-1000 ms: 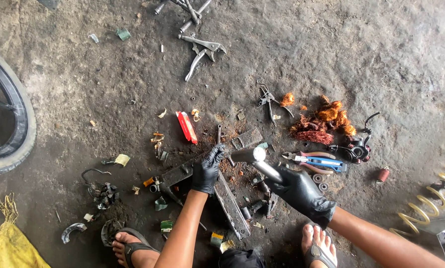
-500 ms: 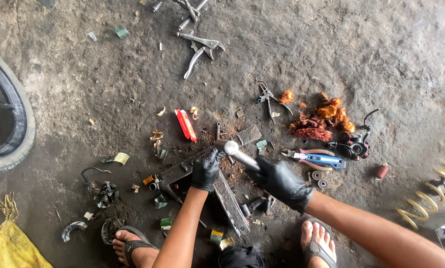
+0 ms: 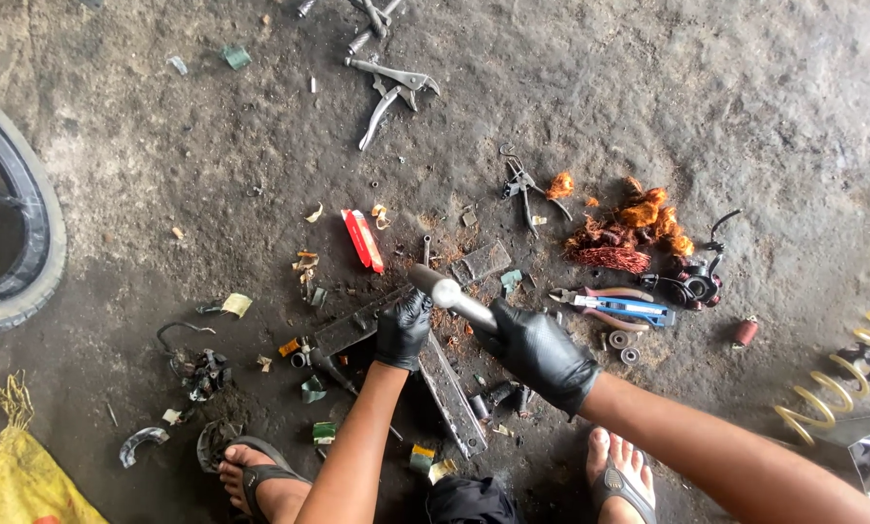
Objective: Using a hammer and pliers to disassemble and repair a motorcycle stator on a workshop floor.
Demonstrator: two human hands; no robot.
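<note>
Illumination is soft, diffuse daylight; the grey concrete floor (image 3: 707, 107) is evenly lit, brightest toward the upper right, darker at the lower edge beneath the person; shadows are weak and short, lying close under each object; a small specular highlight shows on the polished steel hammer head (image 3: 445, 291); the glossy black-gloved right hand (image 3: 542, 354) carries faint sheen; focus is sharp across the centre; slight wide-angle stretching appears at the corners, notably at the black rubber tyre (image 3: 23, 233); motion blur is negligible.

Locking pliers (image 3: 388, 89) are lying on the concrete floor (image 3: 745, 116), blue-handled pliers (image 3: 617, 307) are resting beside orange wire scraps (image 3: 639, 225), and a tyre (image 3: 23, 218) is sitting at the left edge.
</note>
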